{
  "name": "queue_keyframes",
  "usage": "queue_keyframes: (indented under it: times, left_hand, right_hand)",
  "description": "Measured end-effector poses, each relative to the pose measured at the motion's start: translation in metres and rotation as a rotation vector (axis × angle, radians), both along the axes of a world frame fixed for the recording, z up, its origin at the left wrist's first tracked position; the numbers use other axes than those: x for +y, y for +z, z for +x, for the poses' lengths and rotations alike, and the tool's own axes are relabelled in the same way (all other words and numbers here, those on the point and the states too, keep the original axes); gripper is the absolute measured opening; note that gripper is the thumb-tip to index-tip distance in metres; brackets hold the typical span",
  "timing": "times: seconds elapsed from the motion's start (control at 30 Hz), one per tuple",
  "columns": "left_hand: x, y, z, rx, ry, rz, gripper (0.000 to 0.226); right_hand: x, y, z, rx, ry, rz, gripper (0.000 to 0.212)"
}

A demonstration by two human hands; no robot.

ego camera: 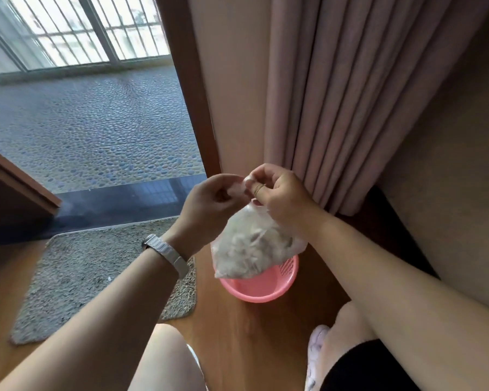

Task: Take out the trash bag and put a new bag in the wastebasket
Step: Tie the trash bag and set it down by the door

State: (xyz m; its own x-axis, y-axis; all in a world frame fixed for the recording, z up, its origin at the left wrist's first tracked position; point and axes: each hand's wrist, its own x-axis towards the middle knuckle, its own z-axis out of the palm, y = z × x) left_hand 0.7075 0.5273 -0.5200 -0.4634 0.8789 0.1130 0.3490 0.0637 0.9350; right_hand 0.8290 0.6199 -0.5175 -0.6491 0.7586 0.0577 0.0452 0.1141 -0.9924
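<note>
— Grip status?
— Both closed: my left hand (209, 198) and right hand (277, 193) pinch the trash bag (254, 246) top.
— Bag location?
— Lifted, hanging above the pink wastebasket (259, 289) on the wooden floor (251, 334).

pink wastebasket (259, 289), clear trash bag (251, 249), grey mat (76, 277), dusty-pink curtain (336, 103)

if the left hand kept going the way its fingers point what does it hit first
Most likely the right hand: the left hand points right across the trash bag top, which both pinch. Depth is hard to judge.
</note>
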Motion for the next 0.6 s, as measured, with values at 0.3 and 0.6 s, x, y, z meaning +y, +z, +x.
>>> queue_keyframes:
  times: [0.3, 0.6]
  left_hand:
    - [0.036, 0.011, -0.041, -0.183, 0.046, -0.014, 0.012]
    - [0.075, 0.115, -0.066, -0.42, -0.041, -0.031, 0.013]
  right_hand:
    - [0.043, -0.019, -0.013, -0.249, 0.135, 0.501, 0.057]
    - [0.084, 0.048, -0.051, -0.265, 0.281, 0.27, 0.036]
